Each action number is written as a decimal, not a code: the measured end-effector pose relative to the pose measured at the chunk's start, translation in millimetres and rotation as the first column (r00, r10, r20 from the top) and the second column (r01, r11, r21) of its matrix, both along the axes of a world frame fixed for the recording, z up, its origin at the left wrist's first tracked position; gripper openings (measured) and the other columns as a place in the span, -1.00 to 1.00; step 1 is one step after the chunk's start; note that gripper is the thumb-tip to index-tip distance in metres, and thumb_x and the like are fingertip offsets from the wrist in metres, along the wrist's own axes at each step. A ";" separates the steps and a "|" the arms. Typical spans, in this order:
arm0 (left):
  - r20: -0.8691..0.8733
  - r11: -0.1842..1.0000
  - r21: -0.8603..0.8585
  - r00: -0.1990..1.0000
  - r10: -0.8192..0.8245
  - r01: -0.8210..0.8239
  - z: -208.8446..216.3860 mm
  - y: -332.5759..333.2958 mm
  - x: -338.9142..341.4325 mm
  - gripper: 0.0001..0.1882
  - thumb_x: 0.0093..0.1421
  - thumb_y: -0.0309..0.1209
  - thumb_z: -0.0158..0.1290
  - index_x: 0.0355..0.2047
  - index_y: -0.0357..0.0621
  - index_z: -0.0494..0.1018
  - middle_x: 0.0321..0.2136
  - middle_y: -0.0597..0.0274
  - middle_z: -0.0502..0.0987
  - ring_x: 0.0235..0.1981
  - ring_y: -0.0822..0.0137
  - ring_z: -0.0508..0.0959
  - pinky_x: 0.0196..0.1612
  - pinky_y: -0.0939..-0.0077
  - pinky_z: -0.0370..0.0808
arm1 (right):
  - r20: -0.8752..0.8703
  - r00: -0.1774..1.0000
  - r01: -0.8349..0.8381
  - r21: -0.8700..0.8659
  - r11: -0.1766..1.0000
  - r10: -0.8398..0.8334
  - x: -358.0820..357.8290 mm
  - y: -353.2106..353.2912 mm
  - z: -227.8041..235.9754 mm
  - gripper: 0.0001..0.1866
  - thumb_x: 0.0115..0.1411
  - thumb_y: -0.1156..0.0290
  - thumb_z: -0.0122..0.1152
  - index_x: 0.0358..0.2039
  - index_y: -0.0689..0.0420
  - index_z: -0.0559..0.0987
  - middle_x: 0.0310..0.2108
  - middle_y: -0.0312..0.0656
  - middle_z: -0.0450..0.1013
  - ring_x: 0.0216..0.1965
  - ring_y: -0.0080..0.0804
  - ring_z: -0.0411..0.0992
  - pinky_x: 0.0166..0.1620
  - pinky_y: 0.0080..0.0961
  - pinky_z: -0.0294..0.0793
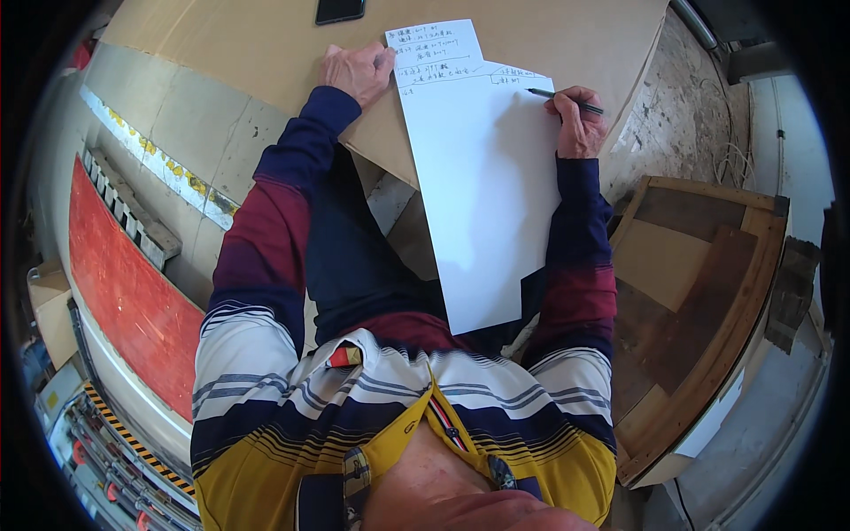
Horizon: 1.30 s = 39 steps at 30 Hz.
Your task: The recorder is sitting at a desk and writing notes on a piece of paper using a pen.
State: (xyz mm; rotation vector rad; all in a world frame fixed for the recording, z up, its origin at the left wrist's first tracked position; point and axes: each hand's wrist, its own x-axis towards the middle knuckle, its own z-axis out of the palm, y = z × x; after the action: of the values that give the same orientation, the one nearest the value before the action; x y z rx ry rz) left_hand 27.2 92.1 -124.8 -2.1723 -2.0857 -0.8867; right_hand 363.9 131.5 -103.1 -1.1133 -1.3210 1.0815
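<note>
A long white sheet of paper point(482, 195) lies over the table's near edge and hangs toward my lap. Handwritten lines fill its top, which steps out into a narrower part at the upper left. My right hand point(580, 124) pinches a dark pen point(541, 92), its tip slanting left over the paper just below the writing. At the opposite side, my left hand point(357, 75) rests on the table with curled fingers, thumb side touching the paper's left edge. Its fingertips are partly hidden.
The brown tabletop point(266, 53) carries a black phone point(340, 10) at the far edge. To the right stands a wooden-framed panel point(699, 301), with loose cables point(733, 164) beyond it. A red board point(124, 283) and machinery with a striped edge point(133, 442) are at the left.
</note>
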 end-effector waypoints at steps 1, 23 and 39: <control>0.006 1.000 0.001 1.000 -0.004 0.004 -0.2 -0.2 0.1 -0.63 0.26 -0.13 -0.04 -0.59 -0.08 0.40 -0.74 0.10 0.42 -0.61 0.01 0.48 -0.29 0.20 0.31 | -0.002 1.000 0.003 -0.004 1.000 -0.003 -0.1 -0.4 -0.1 -0.86 0.10 0.47 0.18 -0.33 0.21 0.48 -0.49 -0.21 0.52 -0.42 -0.52 0.48 -0.22 -0.62 0.48; -0.031 1.000 0.006 1.000 -0.001 0.002 -2.4 1.8 0.1 -0.64 0.23 -0.14 -0.05 -0.59 -0.08 0.46 -0.67 0.12 0.51 -0.60 0.04 0.51 -0.28 0.24 0.31 | -0.008 1.000 -0.008 0.007 1.000 0.008 0.3 0.6 -1.5 -0.90 0.18 0.47 0.14 -0.31 0.19 0.49 -0.49 -0.22 0.51 -0.44 -0.54 0.44 -0.26 -0.62 0.43; 0.013 1.000 -0.008 1.000 0.002 -0.002 3.0 -0.2 0.8 -0.62 0.25 -0.13 -0.04 -0.61 -0.10 0.40 -0.68 0.10 0.47 -0.57 0.00 0.50 -0.29 0.19 0.33 | -0.029 0.999 -0.021 0.005 1.000 0.021 -1.5 -0.8 -2.3 -0.90 0.17 0.49 0.16 -0.31 0.19 0.49 -0.47 -0.22 0.51 -0.41 -0.52 0.46 -0.25 -0.63 0.45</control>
State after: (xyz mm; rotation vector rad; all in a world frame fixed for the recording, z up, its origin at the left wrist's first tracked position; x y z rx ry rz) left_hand 27.9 91.9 -121.8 -2.1740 -2.1010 -0.8962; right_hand 362.4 130.7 -105.4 -1.0788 -1.3138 1.1059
